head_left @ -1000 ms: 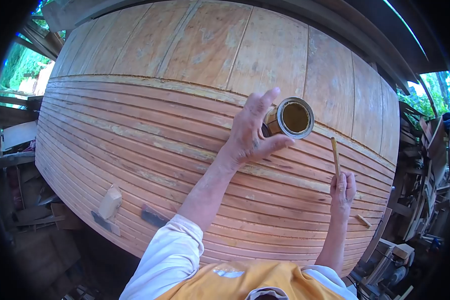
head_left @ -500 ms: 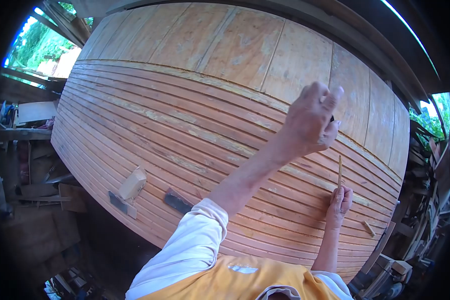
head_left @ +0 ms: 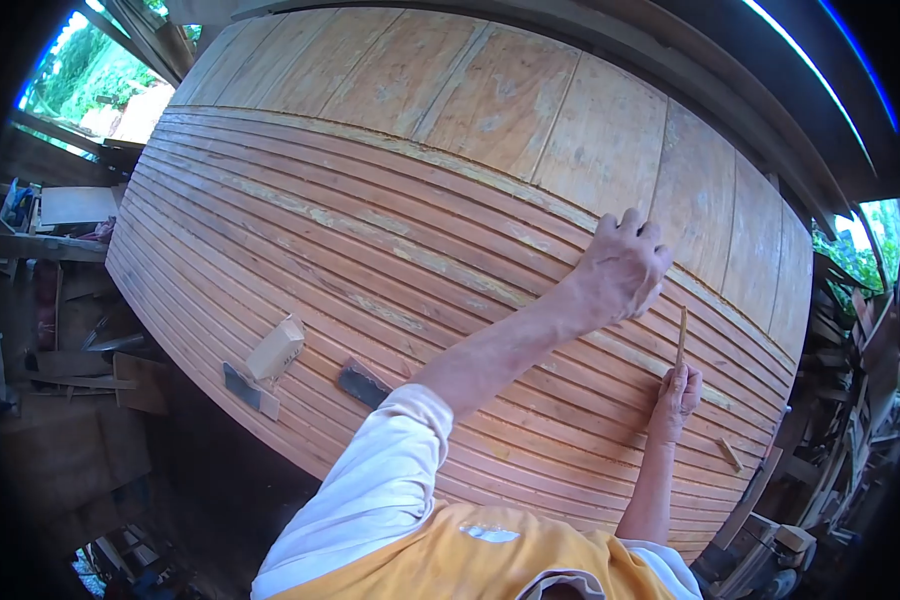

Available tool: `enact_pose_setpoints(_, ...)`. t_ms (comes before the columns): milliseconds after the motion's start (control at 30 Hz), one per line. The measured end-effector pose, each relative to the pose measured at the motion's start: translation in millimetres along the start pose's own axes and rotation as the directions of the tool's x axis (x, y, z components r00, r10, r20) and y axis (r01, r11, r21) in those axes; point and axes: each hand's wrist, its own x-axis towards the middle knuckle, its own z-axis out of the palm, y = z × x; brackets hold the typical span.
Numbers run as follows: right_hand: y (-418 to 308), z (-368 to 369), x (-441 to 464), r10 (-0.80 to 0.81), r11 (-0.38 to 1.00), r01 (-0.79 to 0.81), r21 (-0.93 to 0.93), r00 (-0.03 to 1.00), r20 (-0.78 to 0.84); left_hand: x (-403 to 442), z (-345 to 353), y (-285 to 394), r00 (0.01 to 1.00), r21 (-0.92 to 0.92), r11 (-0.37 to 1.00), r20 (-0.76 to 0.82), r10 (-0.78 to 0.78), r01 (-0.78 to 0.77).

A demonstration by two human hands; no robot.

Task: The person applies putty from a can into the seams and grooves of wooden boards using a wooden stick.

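Observation:
My left hand reaches across the slatted wooden panel, closed with fingers curled over the grooves just below the broad pale boards. What it grips, if anything, is hidden beneath the palm. To the lower right, my right hand is wrapped round a thin wooden stick, which points up and away from me. Close to that hand, a short wood scrap lies on the slats.
A pale wooden block rests toward the panel's lower left, beside a dark flat blade-like piece. Another dark flat piece lies near my left forearm. Stacked timber stands right; a cluttered shelf is left.
My left hand has come down and lies lower against the grooves, its fingers more curled. A dark bit seen in it before is now hidden. My right hand still holds the stick.

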Motion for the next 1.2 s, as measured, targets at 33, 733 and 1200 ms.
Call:
enact_pose_setpoints(33, 2, 1, 0, 0.01, 0.998, -0.008, 0.054, 1.0, -0.025, -13, -10, 4, 1.0, -0.026, 1.0, 0.028, 0.003, -0.003)
enact_pose_setpoints(733, -12, -6, -83, 0.007, 0.996, 0.01, -0.093, 0.983, 0.183, -170, -51, 62, 0.985, -0.408, 0.913, -0.151, -0.089, 0.02)
enact_pose_setpoints(1200, -11, -3, -104, 0.002, 0.974, 0.019, -0.225, 0.996, 0.094, -172, -35, 59, 0.954, -0.472, 0.881, -0.279, -0.107, -0.039)
